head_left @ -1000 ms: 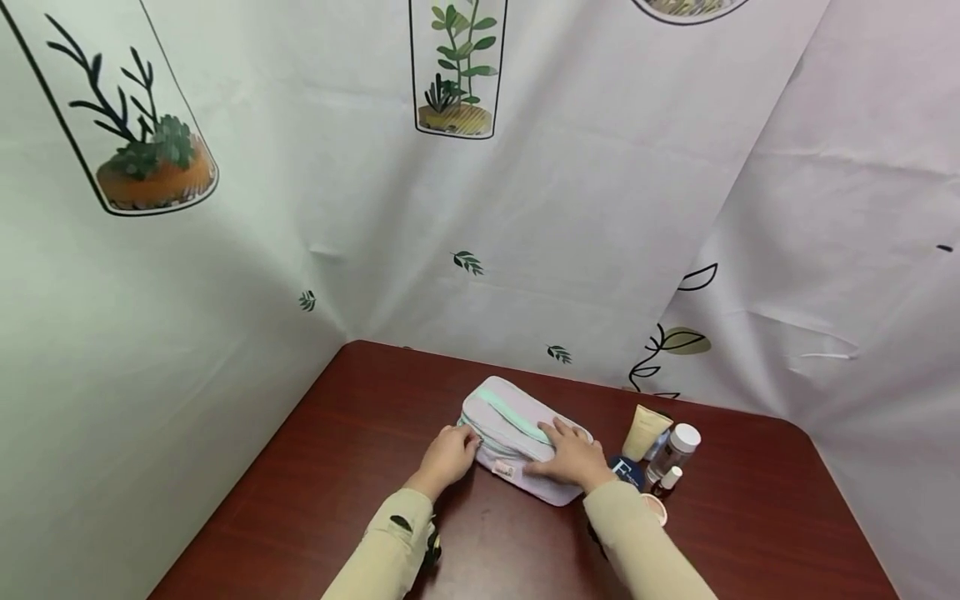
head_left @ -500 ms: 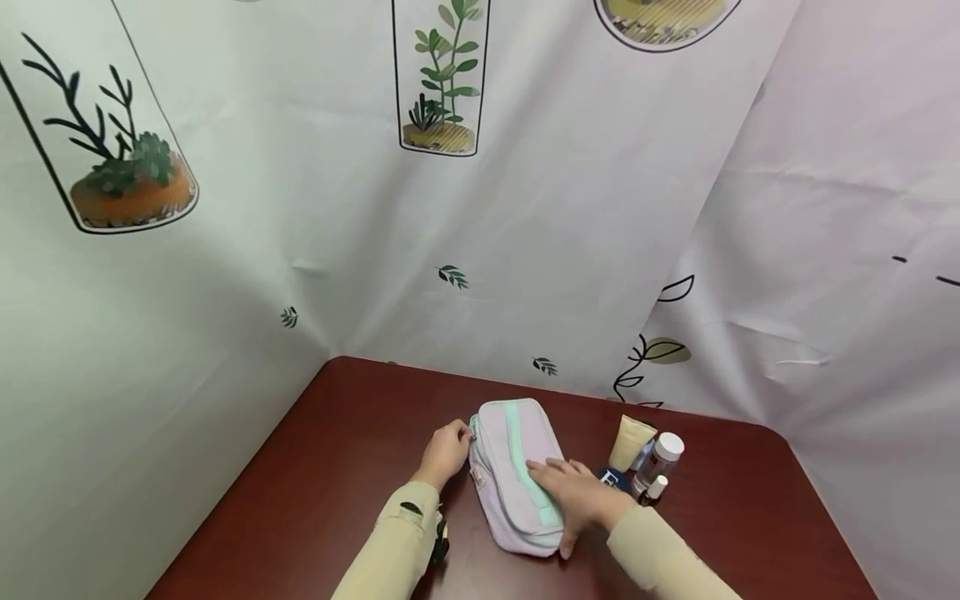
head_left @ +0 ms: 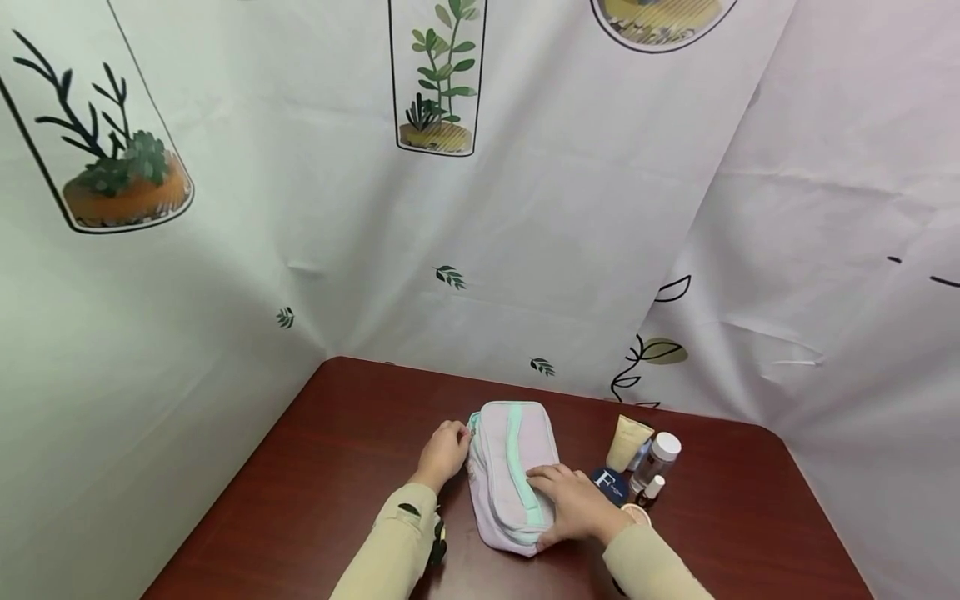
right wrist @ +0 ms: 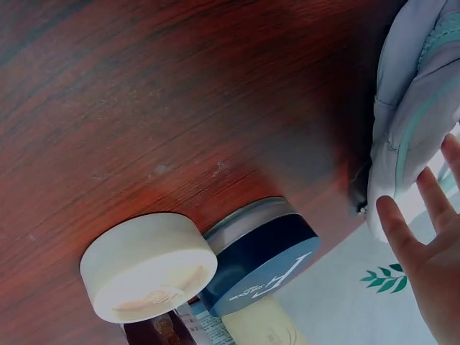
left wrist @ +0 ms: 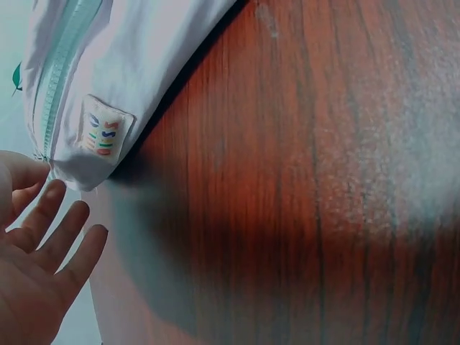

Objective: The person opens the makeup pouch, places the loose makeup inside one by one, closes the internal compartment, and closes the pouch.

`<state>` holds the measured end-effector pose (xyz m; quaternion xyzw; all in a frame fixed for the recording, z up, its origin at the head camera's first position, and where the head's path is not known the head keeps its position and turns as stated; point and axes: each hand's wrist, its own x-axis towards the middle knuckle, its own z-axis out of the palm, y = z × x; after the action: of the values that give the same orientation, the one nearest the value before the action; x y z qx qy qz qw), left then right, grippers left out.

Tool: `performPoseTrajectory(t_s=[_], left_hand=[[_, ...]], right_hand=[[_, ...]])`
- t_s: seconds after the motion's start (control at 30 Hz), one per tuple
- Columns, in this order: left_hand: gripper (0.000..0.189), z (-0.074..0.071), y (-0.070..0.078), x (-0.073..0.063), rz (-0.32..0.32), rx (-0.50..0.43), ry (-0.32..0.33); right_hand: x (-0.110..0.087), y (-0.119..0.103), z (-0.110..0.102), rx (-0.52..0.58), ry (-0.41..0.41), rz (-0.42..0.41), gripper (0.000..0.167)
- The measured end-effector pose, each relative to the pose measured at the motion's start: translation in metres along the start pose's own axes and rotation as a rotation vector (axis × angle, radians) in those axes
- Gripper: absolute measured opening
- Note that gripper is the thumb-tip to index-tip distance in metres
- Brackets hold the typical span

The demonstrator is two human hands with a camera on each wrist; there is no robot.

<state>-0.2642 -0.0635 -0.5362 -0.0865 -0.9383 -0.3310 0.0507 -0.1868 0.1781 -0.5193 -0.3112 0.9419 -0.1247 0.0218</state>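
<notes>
A lilac zip pouch [head_left: 537, 435] with a mint carry strap [head_left: 514, 450] lies on the table. At its far left corner, my left hand [head_left: 444, 454] pinches the end of the mint zipper [left wrist: 56, 86] between thumb and forefinger; the other fingers are spread apart. The tiny pull is mostly hidden by the fingertips. A small label with coloured letters [left wrist: 106, 129] is sewn to the pouch's side. My right hand [head_left: 577, 504] rests on the near right part of the pouch with fingers extended, the thumb at its near edge.
Right of the pouch on the brown table [head_left: 375, 500] stand a cream tube [head_left: 627, 443], a clear white-capped bottle [head_left: 657, 460], a small white-capped bottle [head_left: 651, 490], a dark blue round jar [right wrist: 262, 259] and a cream round container [right wrist: 147, 266]. A patterned curtain [head_left: 360, 208] hangs behind.
The pouch has turned from lying slantwise to pointing away from me. My right hand has shifted towards me along with it. The left hand stays at the pouch's far left corner.
</notes>
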Motion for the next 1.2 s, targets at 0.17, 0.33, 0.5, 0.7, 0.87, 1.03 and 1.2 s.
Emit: performPoseTrajectory(t_s=[0.17, 0.33, 0.5, 0.7, 0.87, 1.03, 1.2], left_hand=[[0.011, -0.001, 0.001, -0.002, 0.038, 0.058, 0.018], [0.012, -0.002, 0.001, -0.007, 0.071, 0.095, 0.032], [0.011, -0.003, 0.002, -0.012, 0.104, 0.103, 0.023], [0.013, 0.001, 0.002, -0.015, 0.140, 0.061, -0.028], [0.016, 0.001, 0.001, -0.019, 0.164, 0.030, -0.036], [0.014, -0.001, 0.000, -0.021, 0.187, -0.025, -0.054], [0.012, -0.004, -0.002, -0.022, 0.181, -0.074, -0.101]], right_hand=[[0.003, -0.002, 0.005, -0.014, 0.028, 0.036, 0.082], [0.008, -0.006, 0.009, -0.017, 0.033, 0.102, 0.089], [0.012, -0.008, 0.010, -0.033, 0.037, 0.152, 0.091], [0.016, -0.007, 0.008, -0.050, 0.058, 0.193, 0.086], [0.018, -0.005, 0.007, -0.039, 0.054, 0.215, 0.084], [0.021, -0.005, 0.006, -0.041, 0.068, 0.217, 0.083], [0.024, -0.006, 0.003, -0.030, 0.051, 0.216, 0.084]])
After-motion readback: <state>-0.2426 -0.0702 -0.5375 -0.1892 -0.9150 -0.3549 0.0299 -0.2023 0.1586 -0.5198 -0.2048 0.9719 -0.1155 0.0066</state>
